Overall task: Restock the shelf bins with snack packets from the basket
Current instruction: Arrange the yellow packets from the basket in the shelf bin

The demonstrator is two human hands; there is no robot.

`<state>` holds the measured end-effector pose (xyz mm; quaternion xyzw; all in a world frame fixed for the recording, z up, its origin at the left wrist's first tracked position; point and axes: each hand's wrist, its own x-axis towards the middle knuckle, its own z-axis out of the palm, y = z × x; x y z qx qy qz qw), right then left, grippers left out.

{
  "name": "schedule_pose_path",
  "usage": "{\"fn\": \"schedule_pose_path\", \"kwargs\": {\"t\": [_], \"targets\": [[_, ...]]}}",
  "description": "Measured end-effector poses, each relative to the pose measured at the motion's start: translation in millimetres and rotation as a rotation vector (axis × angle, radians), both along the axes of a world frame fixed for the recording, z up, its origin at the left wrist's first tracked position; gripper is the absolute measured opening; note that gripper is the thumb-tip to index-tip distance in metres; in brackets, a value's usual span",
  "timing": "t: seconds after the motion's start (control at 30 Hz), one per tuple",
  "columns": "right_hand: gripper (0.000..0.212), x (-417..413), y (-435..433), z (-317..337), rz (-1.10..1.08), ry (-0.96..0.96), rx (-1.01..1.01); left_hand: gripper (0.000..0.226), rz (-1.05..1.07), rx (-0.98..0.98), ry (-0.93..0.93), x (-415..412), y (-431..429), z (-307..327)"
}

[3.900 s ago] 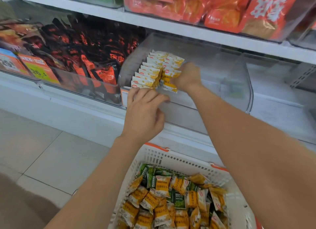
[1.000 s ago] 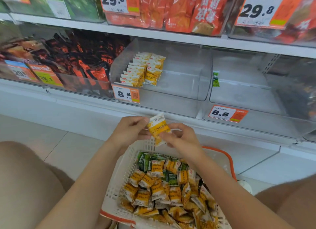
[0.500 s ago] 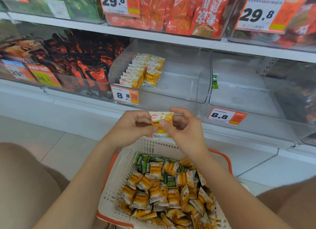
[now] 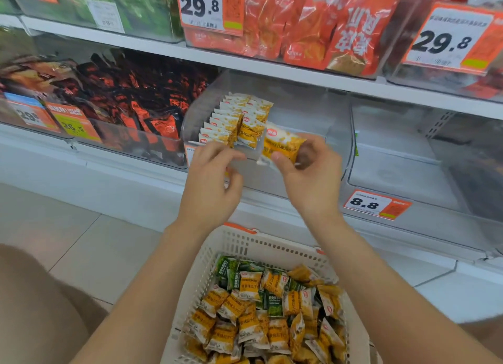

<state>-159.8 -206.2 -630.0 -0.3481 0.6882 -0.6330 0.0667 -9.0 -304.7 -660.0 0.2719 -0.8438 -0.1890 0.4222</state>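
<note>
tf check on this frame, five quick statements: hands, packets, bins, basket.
1. The right hand holds a yellow packet. True.
2. The basket holds only yellow packets. False: green packets lie among them.
3. The left hand grips a packet. False: it holds nothing.
4. The stocked packets stand in rows at the left side of the middle bin. True.
5. The tag on the right bin reads 29.8. False: it reads 8.8.
</note>
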Motion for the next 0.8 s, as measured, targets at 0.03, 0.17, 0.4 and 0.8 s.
{"fn": "schedule_pose_path", "kwargs": {"t": [0.03,0.17,0.4,0.8], "targets": [[0.033,-9,-13,4,-0.01,0.013,0.031,0.037,0.011,-0.078,-0.071,-3,-6,-1],[0.024,-42,-77,12,0.001,0.051,0.269,0.053,0.047,-0.151,-0.357,-9,-28,-9],[0.028,-66,-157,-15,0.032,0.026,0.654,0.042,0.054,-0.173,-0.335,-13,-45,-16],[0.061,-72,-194,-22,-0.075,0.219,0.665,0.031,0.057,-0.195,-0.21,-21,-47,-25]]}}
